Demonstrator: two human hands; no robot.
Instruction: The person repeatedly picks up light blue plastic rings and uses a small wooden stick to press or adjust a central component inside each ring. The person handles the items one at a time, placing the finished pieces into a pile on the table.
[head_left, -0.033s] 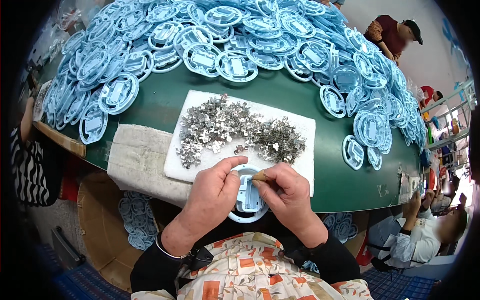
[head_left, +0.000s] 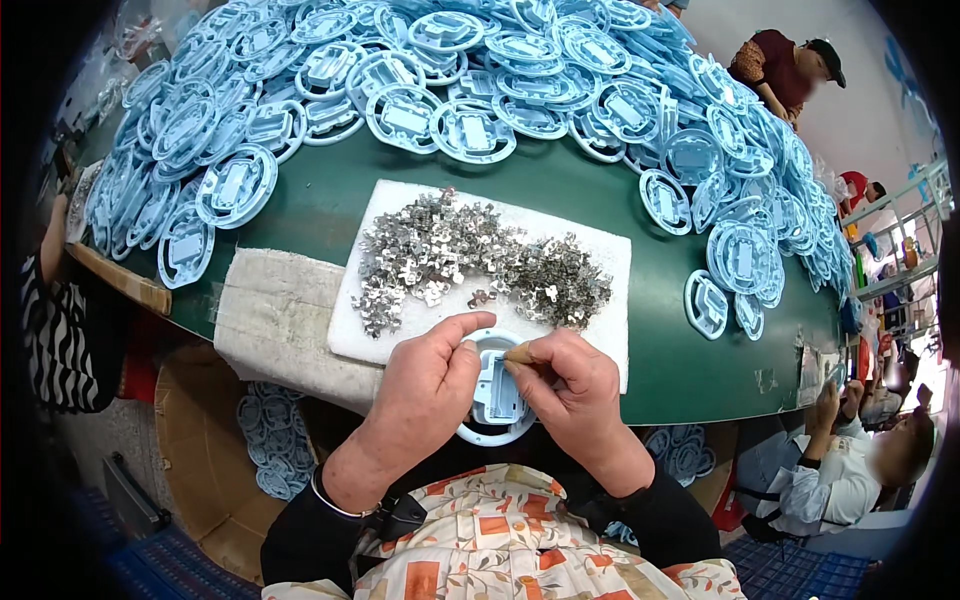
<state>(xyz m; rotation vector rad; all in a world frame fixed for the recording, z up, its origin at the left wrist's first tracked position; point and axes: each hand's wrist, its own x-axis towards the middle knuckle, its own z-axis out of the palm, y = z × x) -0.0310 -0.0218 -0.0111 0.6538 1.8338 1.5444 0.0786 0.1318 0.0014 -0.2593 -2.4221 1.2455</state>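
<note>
My left hand (head_left: 425,385) and my right hand (head_left: 570,390) together hold a light blue round plastic part (head_left: 497,400) at the near edge of the green table (head_left: 680,340). The fingers of both hands press on the part's middle insert; my right thumb tip wears a tan cover. Just beyond my hands a heap of small silver metal clips (head_left: 470,260) lies on a white foam pad (head_left: 600,250). I cannot tell whether a clip is pinched between my fingers.
A big pile of the same blue round parts (head_left: 450,80) covers the far and right side of the table. A grey cloth (head_left: 275,300) lies left of the pad. More blue parts (head_left: 270,440) sit in a box below. Other people are seated at right (head_left: 850,470) and far right (head_left: 790,65).
</note>
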